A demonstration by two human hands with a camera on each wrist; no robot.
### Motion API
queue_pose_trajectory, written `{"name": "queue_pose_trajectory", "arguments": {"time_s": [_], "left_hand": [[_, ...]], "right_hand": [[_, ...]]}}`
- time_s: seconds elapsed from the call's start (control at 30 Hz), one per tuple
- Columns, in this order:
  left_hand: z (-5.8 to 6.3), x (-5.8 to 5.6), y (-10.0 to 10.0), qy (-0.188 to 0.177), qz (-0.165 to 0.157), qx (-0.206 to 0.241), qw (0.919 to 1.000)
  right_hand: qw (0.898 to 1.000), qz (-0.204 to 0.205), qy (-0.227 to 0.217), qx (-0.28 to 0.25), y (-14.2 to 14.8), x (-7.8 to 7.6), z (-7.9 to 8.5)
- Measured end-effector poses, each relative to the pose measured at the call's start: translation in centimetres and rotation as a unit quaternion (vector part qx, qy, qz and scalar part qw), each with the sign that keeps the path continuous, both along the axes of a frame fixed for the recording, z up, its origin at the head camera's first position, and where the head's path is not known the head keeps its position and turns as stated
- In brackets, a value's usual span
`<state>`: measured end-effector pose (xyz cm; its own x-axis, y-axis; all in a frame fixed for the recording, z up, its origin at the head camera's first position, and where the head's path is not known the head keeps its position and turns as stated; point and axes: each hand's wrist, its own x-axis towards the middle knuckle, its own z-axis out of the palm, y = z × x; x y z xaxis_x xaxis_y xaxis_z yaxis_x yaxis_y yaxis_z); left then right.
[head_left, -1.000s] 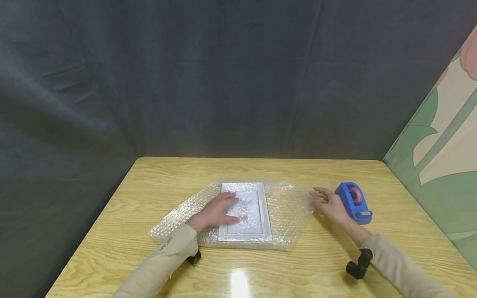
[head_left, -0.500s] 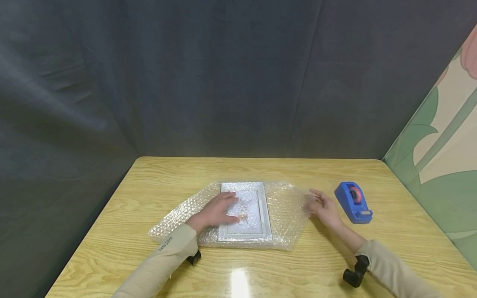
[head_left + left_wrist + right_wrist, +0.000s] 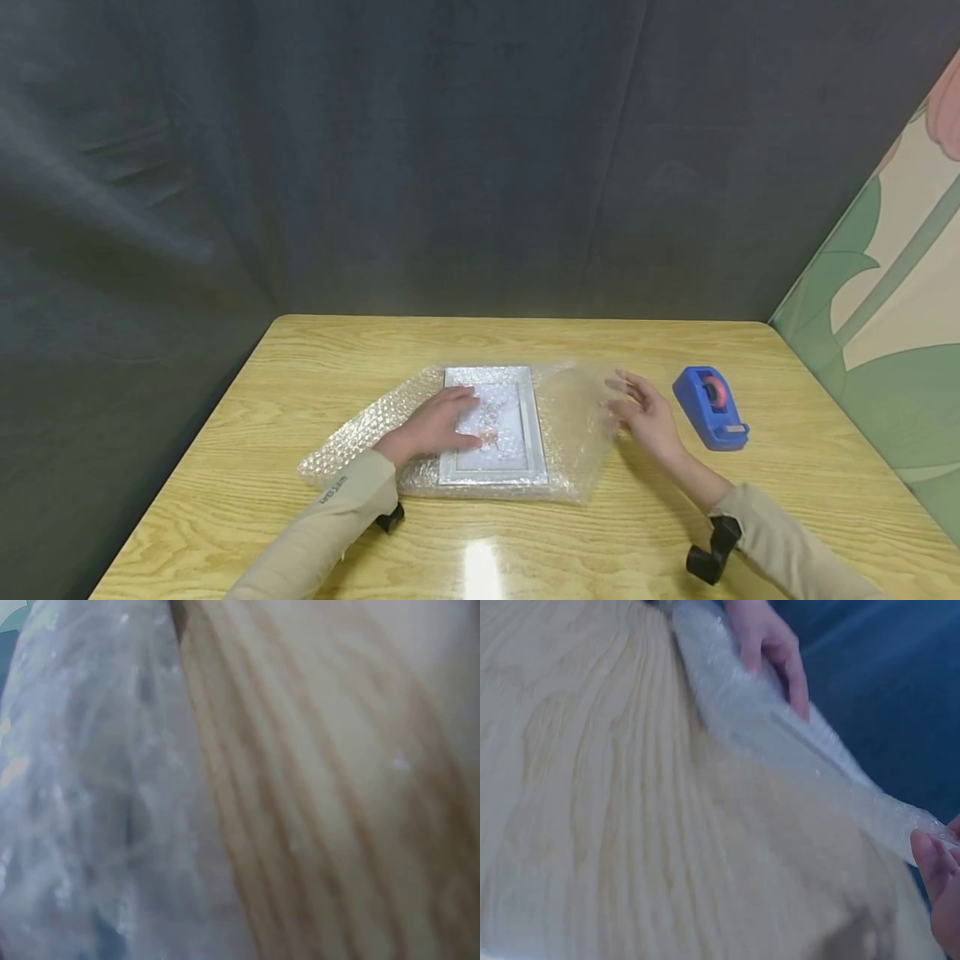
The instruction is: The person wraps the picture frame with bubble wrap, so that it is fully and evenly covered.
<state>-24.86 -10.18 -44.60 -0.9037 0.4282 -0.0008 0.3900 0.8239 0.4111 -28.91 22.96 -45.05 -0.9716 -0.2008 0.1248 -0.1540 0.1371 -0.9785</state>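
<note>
A silver picture frame (image 3: 537, 429) lies near the middle of the table, seen through clear bubble wrap (image 3: 367, 433) that spreads out on both sides. My left hand (image 3: 437, 425) rests on the wrapped frame, fingers spread. At the far right edge of the wrap, my right hand (image 3: 651, 421) pinches the sheet. In the right wrist view, thumb and fingers of that right hand (image 3: 939, 877) hold the raised edge of the wrap, partly cut off by the picture border. The left wrist view holds only blurred bubble wrap (image 3: 112, 787) beside wood.
A blue tape dispenser (image 3: 705, 408) with a reddish roll stands on the table to the right of my right hand. The wooden table (image 3: 600, 550) ends at a dark curtain (image 3: 480, 167) behind. A flower-patterned panel (image 3: 892, 333) borders the right side.
My right hand has moved slightly left, away from the tape dispenser, and the right flap of bubble wrap shifts with it. My left hand stays in place on the frame.
</note>
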Motion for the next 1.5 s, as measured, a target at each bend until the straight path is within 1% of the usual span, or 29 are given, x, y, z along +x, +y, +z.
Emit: {"name": "queue_pose_trajectory", "arguments": {"time_s": [0.1,0.2,0.33,0.43,0.63,0.87,0.97,1.2,1.3,1.5], "left_hand": [[-0.1,-0.1,0.0,0.002,0.002,-0.001,1.0],[-0.1,-0.2,0.1,0.003,0.0,0.002,1.0],[0.0,-0.3,0.2,0.003,-0.003,0.003,1.0],[0.0,-0.2,0.2,0.004,-0.001,-0.001,1.0],[-0.3,-0.3,0.0,0.009,-0.002,-0.006,0.9999],[-0.3,-0.3,0.1,0.012,-0.004,-0.007,0.9999],[-0.3,-0.3,0.1,0.017,-0.005,-0.005,0.9998],[-0.5,-0.5,0.0,0.019,-0.002,-0.011,0.9998],[-0.6,-0.5,0.0,0.023,-0.001,-0.009,0.9997],[-0.7,-0.4,0.0,0.011,0.012,0.0,0.9999]], "right_hand": [[1.0,0.007,0.006,-0.022,-0.8,0.0,1.0],[0.998,0.019,0.013,-0.056,-1.7,0.0,2.0],[0.995,0.032,0.015,-0.089,-3.5,0.0,2.9],[0.993,0.036,0.007,-0.113,-5.4,0.2,3.0],[0.991,0.017,-0.014,-0.134,-8.7,0.5,2.5],[0.99,0.018,-0.012,-0.137,-11.2,0.8,1.3],[0.99,0.016,-0.018,-0.135,-12.2,0.9,0.7],[0.994,0.008,-0.019,-0.112,-13.7,1.1,-0.5],[0.995,0.01,-0.015,-0.097,-14.1,1.1,-0.7],[0.998,0.012,-0.013,-0.06,-14.9,1.5,-0.6]]}}
